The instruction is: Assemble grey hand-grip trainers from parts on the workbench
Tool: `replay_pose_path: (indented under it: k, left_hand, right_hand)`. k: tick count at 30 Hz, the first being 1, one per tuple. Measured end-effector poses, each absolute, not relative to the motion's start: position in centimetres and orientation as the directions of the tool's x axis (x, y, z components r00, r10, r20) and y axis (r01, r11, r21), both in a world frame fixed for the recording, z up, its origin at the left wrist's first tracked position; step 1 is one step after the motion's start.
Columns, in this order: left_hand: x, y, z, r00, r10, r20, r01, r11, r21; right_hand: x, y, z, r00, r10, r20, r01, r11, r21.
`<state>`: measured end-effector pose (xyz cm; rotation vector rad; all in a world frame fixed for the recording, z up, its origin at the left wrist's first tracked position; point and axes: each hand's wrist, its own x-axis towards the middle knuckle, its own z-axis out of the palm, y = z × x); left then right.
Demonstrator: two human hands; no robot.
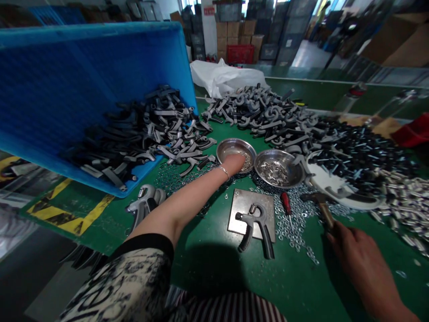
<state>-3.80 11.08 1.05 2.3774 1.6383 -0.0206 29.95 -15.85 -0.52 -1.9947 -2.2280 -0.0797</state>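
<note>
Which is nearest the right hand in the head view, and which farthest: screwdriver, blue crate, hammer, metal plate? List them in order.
From the right hand:
1. Hammer: gripped by its handle.
2. Screwdriver: to the hand's left, among washers.
3. Metal plate: farther left, under a hand grip.
4. Blue crate: far left, beyond the left forearm.

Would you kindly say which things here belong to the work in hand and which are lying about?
Likely in use:
left bowl, left hand in it
hammer, in the right hand
spring hand grip, on the metal plate
heaped grey handles

Likely just lying about:
white plastic sheet
red crate behind
cardboard boxes
</note>
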Motion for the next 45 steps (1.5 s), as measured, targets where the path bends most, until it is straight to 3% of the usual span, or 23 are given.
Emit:
replay_pose_path:
  k: [3,5,9,11,14,17,22,25,28,31,35,41,45]
  left_hand:
    - [-4.3,10.6,1.0,0.359,0.93,-0.079,0.921,-0.34,0.191]
    - [-4.8,10.2,1.0,0.341,0.94,-0.026,0.924,-0.33,0.192]
    - [-5.9,9.8,1.3,0.309,0.949,0.063,0.924,-0.315,0.216]
    - [-6.0,9.6,1.7,0.31,0.944,0.112,0.915,-0.328,0.235]
    - [-5.5,8.8,2.9,0.335,0.925,0.177,0.887,-0.373,0.271]
    - [-4.8,6.5,4.4,0.386,0.895,0.224,0.837,-0.442,0.322]
    - [-6.3,-0.3,5.9,0.453,0.849,0.272,0.651,-0.524,0.55]
    - [-8.8,-4.2,5.5,0.431,0.873,0.229,0.622,-0.472,0.625]
    - [-10.7,-7.3,4.6,0.363,0.917,0.166,0.629,-0.372,0.683]
    - [-10.8,-9.5,3.6,0.428,0.892,0.144,0.633,-0.41,0.656]
    - [-8.9,-11.3,2.3,0.658,0.736,0.162,0.573,-0.628,0.527]
    - [-7.3,-11.5,1.3,0.735,0.645,0.209,0.542,-0.744,0.391]
    - [-7.3,-11.6,1.7,0.707,0.654,0.269,0.517,-0.737,0.435]
  right_hand:
    - [31.1,-15.0,-0.4,-0.027,0.999,0.035,1.0,0.027,-0.004]
    - [31.6,-14.6,0.1,-0.006,1.0,-0.004,0.994,0.005,-0.105]
    - [31.2,-16.4,2.0,0.087,0.987,0.139,0.947,-0.038,-0.319]
    - [29.6,-18.2,3.0,0.108,0.992,0.063,0.875,-0.065,-0.48]
    - [25.8,-20.0,4.1,-0.094,0.988,-0.119,0.805,0.005,-0.593]
    - [22.2,-19.8,4.9,-0.211,0.97,-0.121,0.833,0.113,-0.542]
    - [19.9,-17.2,4.6,-0.287,0.93,-0.231,0.911,0.19,-0.365]
    - [20.6,-15.9,3.9,-0.312,0.904,-0.292,0.88,0.16,-0.447]
    - [21.7,-15.4,3.8,-0.232,0.917,-0.324,0.835,0.016,-0.551]
    - [22.2,-15.6,4.0,-0.137,0.93,-0.34,0.793,-0.103,-0.601]
    - [22.0,-16.3,4.4,-0.069,0.925,-0.373,0.767,-0.19,-0.613]
    - [21.8,-17.5,4.5,-0.151,0.918,-0.365,0.785,-0.113,-0.609]
    - [20.7,-18.0,3.9,-0.128,0.953,-0.274,0.829,-0.049,-0.557]
